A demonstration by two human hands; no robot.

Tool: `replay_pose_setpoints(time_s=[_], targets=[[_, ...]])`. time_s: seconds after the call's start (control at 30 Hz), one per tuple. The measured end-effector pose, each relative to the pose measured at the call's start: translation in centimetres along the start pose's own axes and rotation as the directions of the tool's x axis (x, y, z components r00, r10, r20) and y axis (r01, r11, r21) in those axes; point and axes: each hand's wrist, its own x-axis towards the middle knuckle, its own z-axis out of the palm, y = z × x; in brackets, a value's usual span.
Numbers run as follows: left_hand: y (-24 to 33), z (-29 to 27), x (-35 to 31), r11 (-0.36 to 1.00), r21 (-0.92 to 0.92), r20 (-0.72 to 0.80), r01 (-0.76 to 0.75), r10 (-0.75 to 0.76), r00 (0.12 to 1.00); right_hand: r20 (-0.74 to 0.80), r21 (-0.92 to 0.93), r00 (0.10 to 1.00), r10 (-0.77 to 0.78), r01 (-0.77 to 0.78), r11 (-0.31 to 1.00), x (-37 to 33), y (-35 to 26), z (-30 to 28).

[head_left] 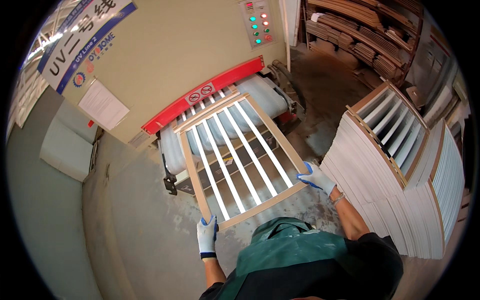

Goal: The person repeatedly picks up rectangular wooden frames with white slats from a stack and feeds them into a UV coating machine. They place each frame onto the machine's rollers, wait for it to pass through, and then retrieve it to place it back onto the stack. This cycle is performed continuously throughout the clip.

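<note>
A slatted wooden frame [290, 144], with tan edges and several white slats, stretches from my hands to the machine's conveyor. Its far end rests on the ribbed grey conveyor belt [270, 95], and the near end is held above the floor. At the near left corner my left hand [207, 235], in a white and blue glove, is closed on the frame. My right hand [317, 178], gloved alike, grips the near right corner. Behind it, a second slatted frame [233, 89] lies partly under the machine's red guard bar [200, 95].
A beige machine [185, 40] with a lit control panel [258, 25] stands ahead. To my right rises a tall stack of slatted frames [370, 175], with another stack [445, 170] beside it. Shelves of brown boards [365, 35] stand at the far right. A grey-green panel [45, 200] is on the left.
</note>
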Motion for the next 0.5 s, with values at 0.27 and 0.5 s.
replay_pose_setpoints(time_s=[0.27,0.5], targets=[[-0.9,0.3,4.3,0.997,-0.012,-0.022,-0.076,0.076,0.997,-0.129,0.337,0.985,0.117,-0.067,0.939,-3.5,2.8,0.0],[-0.7,1.2,7.8,1.000,-0.007,-0.014,-0.018,0.018,1.000,-0.273,0.270,0.940,0.204,-0.128,0.954,-10.3,2.1,-3.3]])
